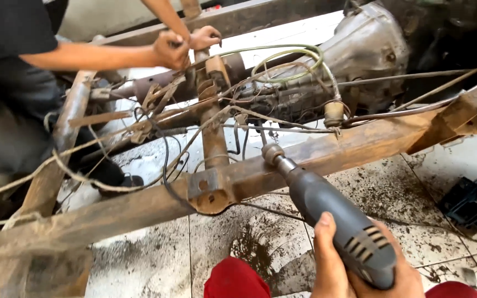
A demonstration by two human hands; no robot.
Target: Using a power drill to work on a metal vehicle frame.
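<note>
Gripped in both hands, left hand (329, 265) and right hand (398, 276), at lower right of frame: grey electric drill (338, 226). Long axis diagonal, bit pointing up-left, tip above the rusty frame rail (139, 207) near centre.

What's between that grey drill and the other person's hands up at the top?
In the head view, the rusty frame rail crosses first beyond the drill, then tangled wires and a rusty crossmember running up to the other person's hands.
</note>
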